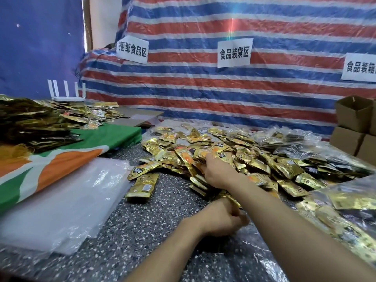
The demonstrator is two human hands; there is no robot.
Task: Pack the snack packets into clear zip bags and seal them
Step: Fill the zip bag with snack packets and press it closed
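Right hand point(216, 171) grips gold foil snack packets point(254, 161) heaped on the speckled grey worktop point(142, 220). Left hand point(219, 218) pinches a clear zip bag point(264, 243).

Packet heap point(234, 159) right of bag stack point(67, 202).

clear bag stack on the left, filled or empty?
Empty: the clear bag stack lies flat and translucent, with nothing showing inside.

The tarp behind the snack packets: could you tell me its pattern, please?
The tarp has red, blue and white stripes; head view.
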